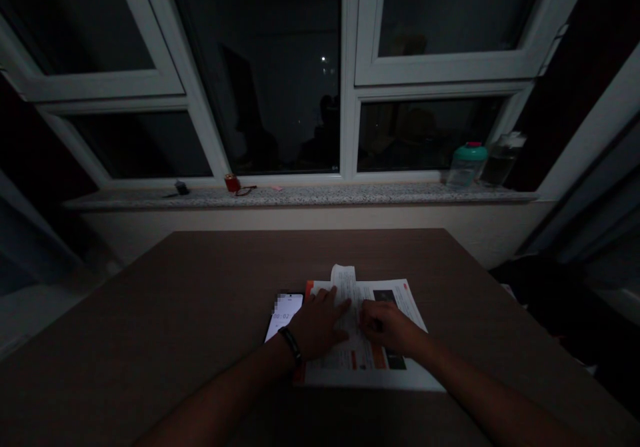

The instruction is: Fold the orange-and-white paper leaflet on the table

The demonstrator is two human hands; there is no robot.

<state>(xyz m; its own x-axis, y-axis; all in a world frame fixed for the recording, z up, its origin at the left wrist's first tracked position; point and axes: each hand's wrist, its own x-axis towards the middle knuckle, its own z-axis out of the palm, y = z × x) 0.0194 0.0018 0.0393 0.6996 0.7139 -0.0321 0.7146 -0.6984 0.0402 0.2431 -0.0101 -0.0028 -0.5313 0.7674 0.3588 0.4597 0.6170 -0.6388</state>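
Observation:
A booklet (340, 375) with printed text, pictures and orange blocks lies on the brown table. On it is a narrow strip of printed paper (344, 275), its top end sticking out past the booklet's upper edge; whether it is loose or part of a page I cannot tell. My left hand (323, 324), wearing a dark wristband, rests flat with fingers spread over the strip and the booklet's left half. Close by the strip's right edge, my right hand (385, 324) has its fingers curled in; anything between them is hidden.
A lit phone (285, 310) showing a timer lies left of the booklet, partly behind my left wrist. The table (165, 314) reaches towards a speckled window sill (310, 195). A teal-lidded bottle (467, 164), another bottle (504, 159) and a small red object (232, 182) stand there.

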